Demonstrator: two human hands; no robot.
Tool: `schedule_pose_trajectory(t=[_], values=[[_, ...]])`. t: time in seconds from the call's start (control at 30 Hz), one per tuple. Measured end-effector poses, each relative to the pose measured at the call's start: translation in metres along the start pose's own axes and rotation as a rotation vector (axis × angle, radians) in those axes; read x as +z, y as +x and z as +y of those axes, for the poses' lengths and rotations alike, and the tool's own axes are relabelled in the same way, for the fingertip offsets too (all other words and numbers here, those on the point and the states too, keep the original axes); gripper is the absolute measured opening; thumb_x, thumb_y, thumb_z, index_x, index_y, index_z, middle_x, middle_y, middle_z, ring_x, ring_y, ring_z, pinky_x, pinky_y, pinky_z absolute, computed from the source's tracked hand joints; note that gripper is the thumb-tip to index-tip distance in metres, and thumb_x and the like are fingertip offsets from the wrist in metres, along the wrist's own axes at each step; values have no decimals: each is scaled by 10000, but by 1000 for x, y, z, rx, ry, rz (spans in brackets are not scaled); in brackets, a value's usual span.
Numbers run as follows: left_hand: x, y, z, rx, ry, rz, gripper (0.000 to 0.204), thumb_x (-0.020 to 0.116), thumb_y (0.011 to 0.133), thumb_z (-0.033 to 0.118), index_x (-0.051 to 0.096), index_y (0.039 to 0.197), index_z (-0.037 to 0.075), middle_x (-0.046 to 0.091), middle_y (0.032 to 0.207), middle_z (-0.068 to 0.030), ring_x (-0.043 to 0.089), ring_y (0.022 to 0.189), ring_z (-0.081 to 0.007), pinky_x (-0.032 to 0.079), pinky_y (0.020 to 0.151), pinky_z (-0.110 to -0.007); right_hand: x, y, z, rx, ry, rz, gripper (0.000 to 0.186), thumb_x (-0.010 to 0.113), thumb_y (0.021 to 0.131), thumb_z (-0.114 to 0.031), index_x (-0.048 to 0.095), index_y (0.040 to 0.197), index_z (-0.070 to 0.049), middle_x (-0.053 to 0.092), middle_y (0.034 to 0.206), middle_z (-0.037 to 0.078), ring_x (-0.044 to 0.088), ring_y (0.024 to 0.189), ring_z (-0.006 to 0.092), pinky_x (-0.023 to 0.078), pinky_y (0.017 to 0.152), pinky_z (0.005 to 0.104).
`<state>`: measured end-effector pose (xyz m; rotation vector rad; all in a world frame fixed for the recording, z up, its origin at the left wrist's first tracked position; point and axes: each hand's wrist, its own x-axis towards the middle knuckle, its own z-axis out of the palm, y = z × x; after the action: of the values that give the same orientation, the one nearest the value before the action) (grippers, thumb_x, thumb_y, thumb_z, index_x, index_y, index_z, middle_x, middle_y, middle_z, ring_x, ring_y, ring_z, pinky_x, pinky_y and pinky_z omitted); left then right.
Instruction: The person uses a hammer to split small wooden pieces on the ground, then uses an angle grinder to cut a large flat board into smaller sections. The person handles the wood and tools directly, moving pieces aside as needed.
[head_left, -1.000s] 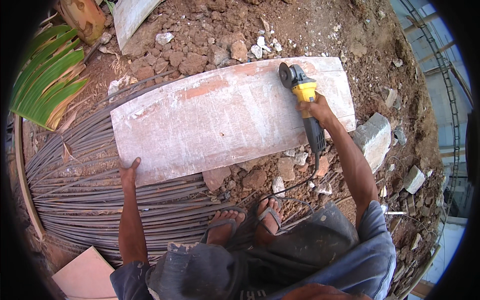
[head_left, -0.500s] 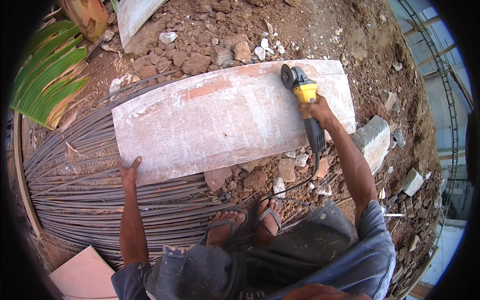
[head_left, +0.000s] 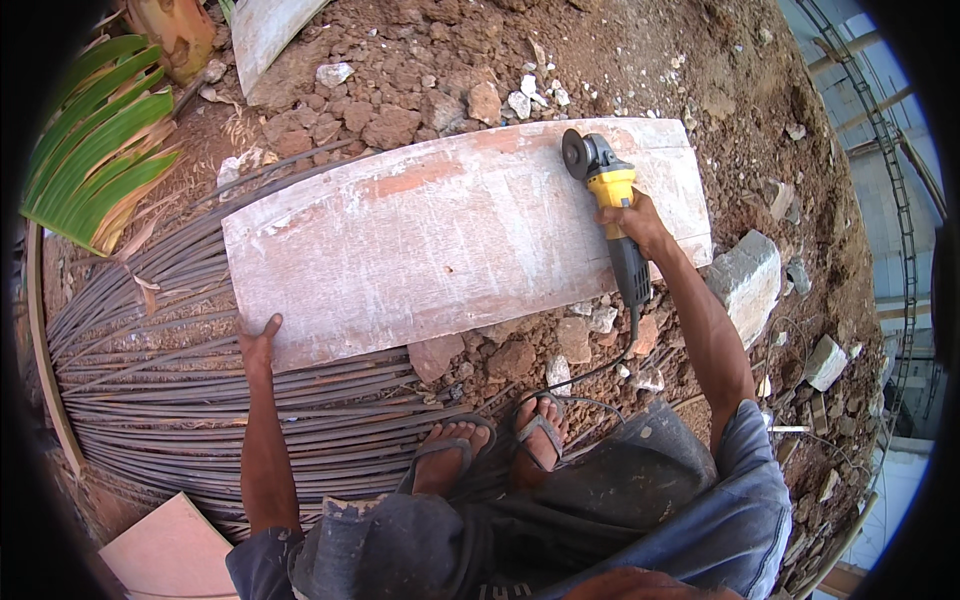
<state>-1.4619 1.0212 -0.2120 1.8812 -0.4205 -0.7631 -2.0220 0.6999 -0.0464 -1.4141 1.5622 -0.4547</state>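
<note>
A long pale board [head_left: 450, 240] with reddish patches lies across a bundle of steel bars [head_left: 170, 400] and rubble. My right hand [head_left: 630, 215] grips a yellow and grey angle grinder [head_left: 605, 195], whose disc rests on the board near its far right end. My left hand [head_left: 258, 340] presses flat on the board's near left corner, fingers spread on its edge. The grinder's black cable [head_left: 600, 370] trails down toward my feet in sandals [head_left: 490, 440].
Broken bricks and stones [head_left: 420, 100] cover the red earth behind the board. A grey concrete block [head_left: 745, 275] lies at the right. Green palm fronds [head_left: 95, 150] at far left, a pink tile [head_left: 170, 550] at lower left, scaffolding poles [head_left: 880, 150] at right.
The grinder has shifted slightly toward the right along the board's far edge. My left hand stays on the board's corner.
</note>
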Motion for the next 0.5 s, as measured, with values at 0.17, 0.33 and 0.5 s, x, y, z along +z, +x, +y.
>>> schedule_pose_trajectory(t=[0.17, 0.33, 0.5], values=[[1, -1, 2, -10, 17, 3, 953, 856, 739, 137, 277, 1462, -88, 509, 1368, -262, 519, 1232, -332, 389, 1067, -379, -1, 2, 9, -20, 69, -17, 451, 741, 757, -41, 625, 1192, -29, 663, 966, 71, 632, 823, 165, 523, 698, 324], [3, -4, 6, 9, 38, -9, 931, 854, 746, 160, 303, 1455, -86, 514, 1371, -244, 522, 1228, -325, 381, 1073, -368, 2, 0, 9, -19, 64, 25, 473, 738, 757, -23, 607, 1212, -21, 657, 975, 72, 631, 810, 162, 523, 683, 319], [2, -7, 9, -18, 31, 9, 920, 854, 742, 165, 329, 1457, -79, 512, 1374, -240, 512, 1238, -331, 374, 1081, -368, 4, -1, 6, -28, 58, 19, 462, 733, 762, -19, 600, 1203, 6, 659, 977, 80, 635, 815, 171, 528, 688, 323]])
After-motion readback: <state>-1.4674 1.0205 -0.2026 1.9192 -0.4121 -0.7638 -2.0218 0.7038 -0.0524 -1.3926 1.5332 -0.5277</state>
